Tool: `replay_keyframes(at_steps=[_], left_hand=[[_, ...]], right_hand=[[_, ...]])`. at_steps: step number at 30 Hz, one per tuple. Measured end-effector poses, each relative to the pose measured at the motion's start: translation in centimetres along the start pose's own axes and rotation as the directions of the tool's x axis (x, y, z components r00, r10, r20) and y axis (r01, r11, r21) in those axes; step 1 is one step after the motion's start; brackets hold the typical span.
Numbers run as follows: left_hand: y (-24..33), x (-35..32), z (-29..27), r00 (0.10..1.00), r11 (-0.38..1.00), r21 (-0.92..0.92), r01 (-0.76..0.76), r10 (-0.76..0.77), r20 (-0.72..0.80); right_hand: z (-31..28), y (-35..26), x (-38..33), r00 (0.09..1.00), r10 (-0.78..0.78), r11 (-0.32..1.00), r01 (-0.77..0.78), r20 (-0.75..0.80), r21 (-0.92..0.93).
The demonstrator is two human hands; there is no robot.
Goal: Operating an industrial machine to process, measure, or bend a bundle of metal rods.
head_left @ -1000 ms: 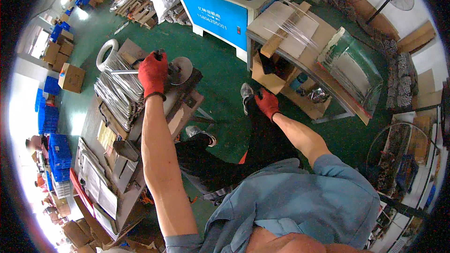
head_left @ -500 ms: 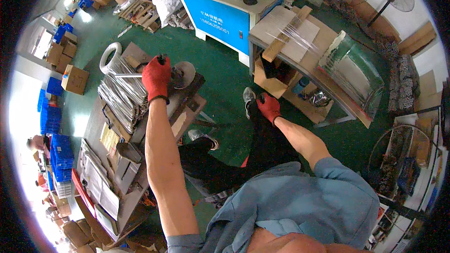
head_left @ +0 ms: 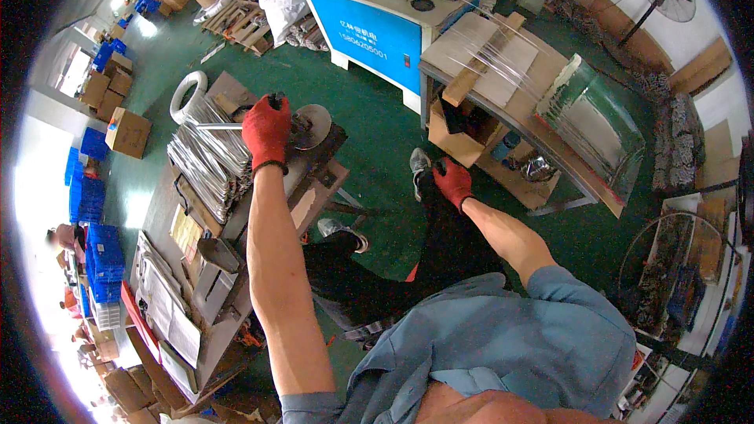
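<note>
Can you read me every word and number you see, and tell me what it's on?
Blue machine panel: white writing and a row of digits, which I won't copy out.
Papers on the left bench: any print is too small to read.
Cardboard box on the floor: marks too blurred to read.
</note>
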State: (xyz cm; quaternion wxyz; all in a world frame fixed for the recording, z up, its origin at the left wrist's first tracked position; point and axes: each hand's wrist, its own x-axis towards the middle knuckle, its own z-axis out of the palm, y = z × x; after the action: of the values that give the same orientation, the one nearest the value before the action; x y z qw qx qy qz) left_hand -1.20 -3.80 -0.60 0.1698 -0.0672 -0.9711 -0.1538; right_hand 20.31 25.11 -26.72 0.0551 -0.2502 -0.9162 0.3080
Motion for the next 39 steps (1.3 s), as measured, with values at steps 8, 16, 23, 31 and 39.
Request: replay_keyframes(at_steps=[8,16,23,31,39], left_hand=[[0.0,-0.1,-0.3,1.000,1.000,-0.014,0.002,-0.002,0.007],[0.4,-0.3,-0.7,0.999,1.000,0.002,0.018,-0.018,0.037],[0.7,0.0,-0.3,0.999,1.000,0.009,0.028,-0.029,0.046],[0.1,-0.2,-0.6,0.999,0.997,0.072,0.026,-0.029,0.035],[0.3,-0.1,-0.3,0.998,0.998,0.067,0.021,-0.025,0.051]], right_hand=[[0.5,0.4,0.1,1.000,-0.001,0.999,0.000,-0.010,-0.033],[0.6,0.4,0.2,0.999,0.037,0.997,-0.036,0.020,-0.065],[-0.6,0.1,0.2,0.999,0.032,0.998,-0.030,0.037,-0.050],[-4.6,-3.3,0.6,0.910,-0.121,0.988,0.148,0.397,-0.039],[-2.7,-1.3,1.9,0.843,-0.236,0.950,0.305,0.483,-0.067]])
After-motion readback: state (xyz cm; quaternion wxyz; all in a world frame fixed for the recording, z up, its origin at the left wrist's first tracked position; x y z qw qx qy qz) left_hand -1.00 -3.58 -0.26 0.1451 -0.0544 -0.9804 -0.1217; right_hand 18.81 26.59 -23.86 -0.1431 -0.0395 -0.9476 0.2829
